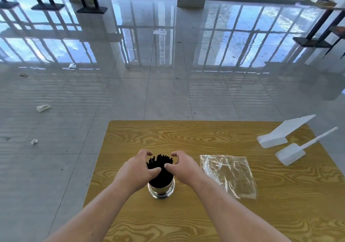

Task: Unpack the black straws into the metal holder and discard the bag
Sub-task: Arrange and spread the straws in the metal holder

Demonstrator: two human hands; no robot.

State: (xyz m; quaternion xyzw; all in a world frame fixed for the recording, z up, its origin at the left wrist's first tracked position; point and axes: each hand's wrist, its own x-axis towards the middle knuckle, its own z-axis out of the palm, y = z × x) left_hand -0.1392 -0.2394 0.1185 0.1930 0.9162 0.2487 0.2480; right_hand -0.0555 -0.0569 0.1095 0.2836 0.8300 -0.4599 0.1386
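Glossy grey tile floor point(130, 96) on the left, with a few crumpled scraps of litter point(43, 108) on it. Then the counter point(186, 135), a yellow wood-grain laminate with bold swirly figure. Near its front sits the metal holder point(161, 190), a shiny round steel cup, and the black straws point(161, 169) stand upright in it as a tight, thin matte bundle with uneven tips. The left hand point(139, 169) cups the bundle's left side, fingers curled, thumb pressed on the straws; the right hand point(182, 168) mirrors it on the right side, thumb touching too. So both are half-curled around the bundle, squeezing it between them. Just right of that the clear plastic bag point(227, 175) lies flat and crinkly, empty. Far right are two white plastic scoop-shaped pieces point(280, 137), one with a long thin handle.
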